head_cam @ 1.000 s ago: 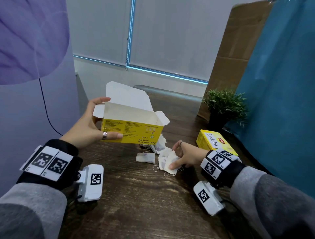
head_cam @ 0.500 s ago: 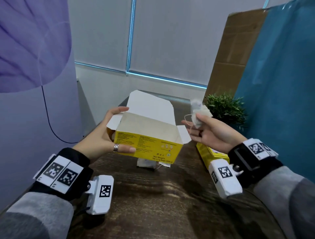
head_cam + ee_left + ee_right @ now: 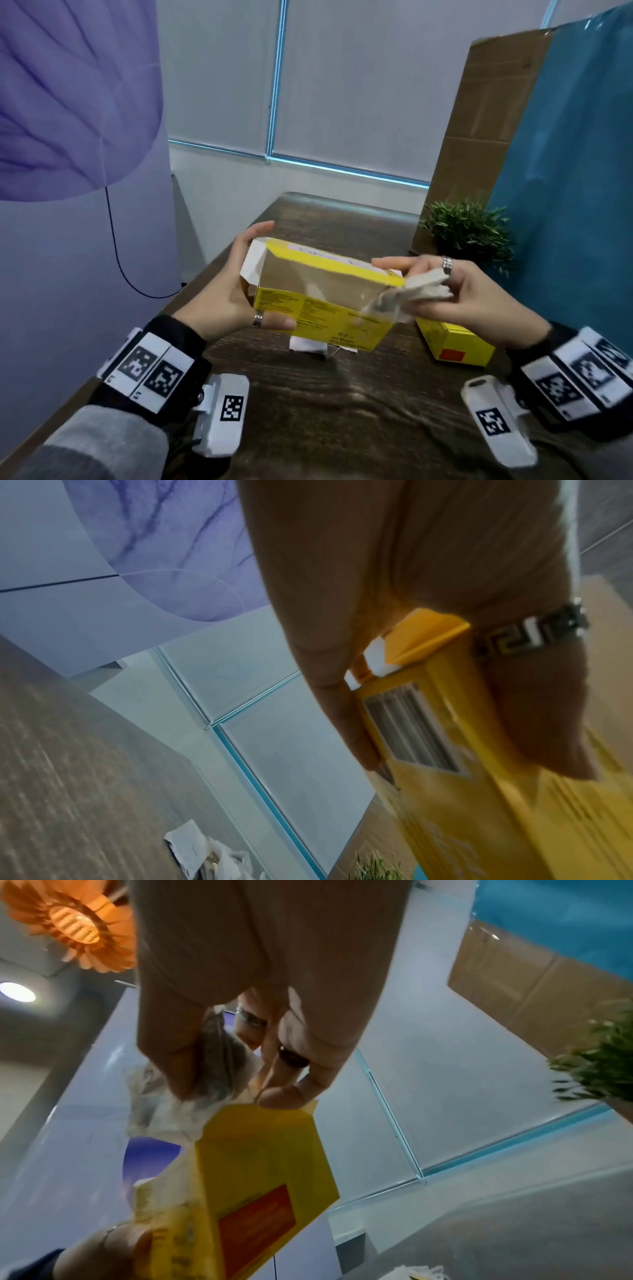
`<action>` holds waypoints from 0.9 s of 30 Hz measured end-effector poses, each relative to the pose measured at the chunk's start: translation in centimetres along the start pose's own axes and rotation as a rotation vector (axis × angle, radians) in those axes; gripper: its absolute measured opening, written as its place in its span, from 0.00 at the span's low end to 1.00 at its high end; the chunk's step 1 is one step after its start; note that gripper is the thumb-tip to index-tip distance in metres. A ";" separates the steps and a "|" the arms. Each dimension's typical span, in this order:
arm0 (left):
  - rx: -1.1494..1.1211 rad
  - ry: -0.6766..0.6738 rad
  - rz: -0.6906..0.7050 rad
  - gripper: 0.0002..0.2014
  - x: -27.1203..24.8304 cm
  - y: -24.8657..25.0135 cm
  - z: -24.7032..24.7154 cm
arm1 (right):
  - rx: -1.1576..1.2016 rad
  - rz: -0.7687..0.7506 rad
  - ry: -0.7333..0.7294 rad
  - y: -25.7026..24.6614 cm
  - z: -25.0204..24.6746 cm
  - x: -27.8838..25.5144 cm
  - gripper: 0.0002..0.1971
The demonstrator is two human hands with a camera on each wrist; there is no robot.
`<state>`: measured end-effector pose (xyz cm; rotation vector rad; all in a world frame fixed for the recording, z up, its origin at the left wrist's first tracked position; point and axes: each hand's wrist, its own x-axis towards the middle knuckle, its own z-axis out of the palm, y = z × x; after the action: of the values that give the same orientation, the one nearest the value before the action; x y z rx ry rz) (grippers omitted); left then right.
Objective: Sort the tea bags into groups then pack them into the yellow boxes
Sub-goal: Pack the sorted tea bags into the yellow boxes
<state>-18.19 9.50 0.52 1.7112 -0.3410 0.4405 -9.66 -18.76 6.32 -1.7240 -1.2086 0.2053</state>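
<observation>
My left hand (image 3: 236,291) grips the left end of an open yellow tea box (image 3: 318,308) held above the table, thumb on its front face. In the left wrist view the same yellow box (image 3: 462,750) lies under my fingers. My right hand (image 3: 445,291) pinches a bunch of white tea bags (image 3: 414,291) at the box's right end, their tips inside the opening. The right wrist view shows those tea bags (image 3: 192,1096) pressed into the box (image 3: 257,1177). A few more tea bags (image 3: 318,346) lie on the table beneath the box.
A second yellow box (image 3: 455,346) stands on the dark wooden table (image 3: 325,411) at the right. A small green plant (image 3: 466,229) sits behind it, by a cardboard sheet (image 3: 489,113) and blue cloth (image 3: 575,171). A wall with a cable (image 3: 116,250) runs along the left.
My right hand picked tea bags off the table, lifted them and brought them left into the box's open end. The left hand tilted the box so its opening faces me.
</observation>
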 end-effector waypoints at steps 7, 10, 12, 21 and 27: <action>0.095 -0.012 0.016 0.60 0.0 0.1 -0.3 | -0.194 -0.011 -0.194 -0.7 0.6 -2.0 0.05; 0.079 -0.011 -0.001 0.60 0.1 -0.2 -0.5 | -0.184 0.014 -0.174 -0.5 0.8 -1.8 0.05; 0.052 -0.017 -0.009 0.59 -0.1 -0.1 -0.4 | -0.035 0.027 -0.077 -0.6 0.7 -1.3 0.08; 0.020 -0.114 -0.079 0.60 -0.3 -0.2 0.1 | 0.588 0.219 0.350 0.3 -0.4 5.4 0.08; 0.011 -0.128 -0.107 0.56 0.0 -0.6 0.1 | 0.250 0.520 0.053 1.9 0.0 6.0 0.18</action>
<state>-17.89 9.55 0.01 1.7632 -0.3383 0.2557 -5.57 -14.04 7.03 -1.7756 -0.6434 0.5910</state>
